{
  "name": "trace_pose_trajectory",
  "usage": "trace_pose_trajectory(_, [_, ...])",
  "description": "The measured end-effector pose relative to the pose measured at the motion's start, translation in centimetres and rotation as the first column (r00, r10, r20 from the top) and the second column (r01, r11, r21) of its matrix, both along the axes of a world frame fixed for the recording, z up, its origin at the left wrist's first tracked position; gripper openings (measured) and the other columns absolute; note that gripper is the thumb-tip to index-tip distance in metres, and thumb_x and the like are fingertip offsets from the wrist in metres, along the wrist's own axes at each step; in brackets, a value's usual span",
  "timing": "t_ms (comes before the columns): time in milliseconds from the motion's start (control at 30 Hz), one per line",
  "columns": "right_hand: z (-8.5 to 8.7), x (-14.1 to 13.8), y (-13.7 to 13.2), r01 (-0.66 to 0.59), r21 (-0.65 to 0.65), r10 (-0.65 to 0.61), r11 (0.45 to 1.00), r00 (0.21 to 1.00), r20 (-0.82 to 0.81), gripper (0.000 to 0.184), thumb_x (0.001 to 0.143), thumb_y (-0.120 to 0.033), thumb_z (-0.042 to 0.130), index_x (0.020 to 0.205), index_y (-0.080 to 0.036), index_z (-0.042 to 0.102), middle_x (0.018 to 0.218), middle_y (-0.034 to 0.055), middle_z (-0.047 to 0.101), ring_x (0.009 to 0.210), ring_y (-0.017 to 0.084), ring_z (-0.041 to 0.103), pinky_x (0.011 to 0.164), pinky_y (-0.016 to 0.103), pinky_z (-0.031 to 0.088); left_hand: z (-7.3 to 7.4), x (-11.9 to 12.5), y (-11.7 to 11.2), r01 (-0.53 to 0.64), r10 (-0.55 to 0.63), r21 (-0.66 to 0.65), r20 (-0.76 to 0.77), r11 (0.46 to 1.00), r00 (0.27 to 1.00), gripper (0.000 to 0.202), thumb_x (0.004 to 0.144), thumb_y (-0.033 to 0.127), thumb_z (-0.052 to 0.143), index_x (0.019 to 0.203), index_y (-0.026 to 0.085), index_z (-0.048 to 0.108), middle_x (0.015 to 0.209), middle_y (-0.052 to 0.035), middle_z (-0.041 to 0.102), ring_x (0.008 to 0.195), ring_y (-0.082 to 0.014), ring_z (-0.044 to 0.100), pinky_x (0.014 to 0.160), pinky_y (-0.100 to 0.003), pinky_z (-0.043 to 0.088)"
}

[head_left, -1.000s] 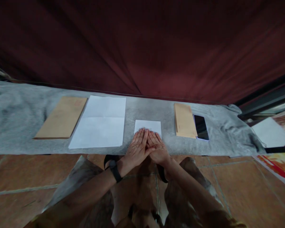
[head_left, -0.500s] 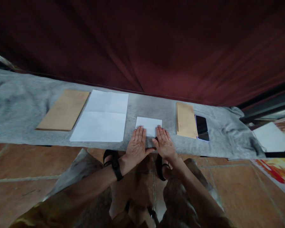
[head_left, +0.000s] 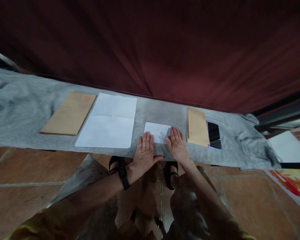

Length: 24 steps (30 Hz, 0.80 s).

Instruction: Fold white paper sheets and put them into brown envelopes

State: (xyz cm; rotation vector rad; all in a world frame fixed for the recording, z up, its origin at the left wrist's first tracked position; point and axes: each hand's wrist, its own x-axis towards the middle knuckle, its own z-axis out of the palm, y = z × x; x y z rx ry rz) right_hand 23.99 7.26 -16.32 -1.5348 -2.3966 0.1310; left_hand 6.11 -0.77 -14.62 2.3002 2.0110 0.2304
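A small folded white sheet of paper (head_left: 158,128) lies flat on the grey cloth in front of me. My left hand (head_left: 145,150) rests on its left near corner, palm down, fingers stretched out and thumb pointing right. On its right edge lies my right hand (head_left: 178,145), also flat with the fingers extended. Larger white sheets (head_left: 110,123), creased across the middle, lie to the left of my hands. Right of my right hand are brown envelopes (head_left: 198,127), lying flat.
A grey cloth (head_left: 162,108) covers the narrow bench. At the left lies another stack of brown envelopes (head_left: 69,114). A phone (head_left: 214,135) touches the right-hand envelopes. Behind hangs a dark red curtain (head_left: 150,50). At the far right are a white sheet (head_left: 288,146) and a colourful printed sheet (head_left: 293,186).
My right hand has slid to the right along the folded paper, out to its right edge. My left hand stays in nearly the same place.
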Motion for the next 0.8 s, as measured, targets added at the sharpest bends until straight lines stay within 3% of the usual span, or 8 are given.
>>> trace_pose_trajectory(300, [0.3,-3.1,-0.1,-0.139,-0.060,0.141,0.988,0.990,0.028,0.059,0.107,-0.042,0.033,0.158,-0.013,0.034,0.166,0.0130,0.029,0.155,0.028,0.025,0.125,0.050,0.021,-0.2,-0.1,0.1,0.011,-0.011,-0.004,-0.018,1.000,1.000,0.105,0.086,0.067,0.060,0.155,-0.006,0.028,0.162,-0.0324,0.021,0.155,-0.0400,0.014,0.126,-0.055,0.017])
trace_pose_trajectory(533, [-0.2,-3.0,0.5,-0.085,-0.035,0.087,0.996,0.995,0.039,0.061,0.106,-0.044,0.036,0.158,-0.011,0.034,0.165,0.0172,0.029,0.154,0.030,0.025,0.124,0.051,0.024,-0.8,-0.5,0.1,0.039,-0.039,0.033,-0.005,0.999,0.999,0.107,0.086,0.067,0.061,0.153,-0.010,0.028,0.161,-0.0352,0.018,0.155,-0.0416,0.012,0.126,-0.055,0.019])
trace_pose_trajectory(800, [-0.5,-2.4,1.6,-0.010,-0.006,0.010,1.000,0.997,0.071,0.065,0.106,-0.046,0.035,0.157,-0.006,0.033,0.164,0.0178,0.031,0.152,0.031,0.031,0.123,0.049,0.024,-0.6,-0.7,0.0,0.004,-0.003,0.040,-0.037,0.999,0.999,0.107,0.084,0.069,0.062,0.151,-0.009,0.034,0.159,-0.0374,0.023,0.152,-0.0459,0.021,0.123,-0.058,0.024])
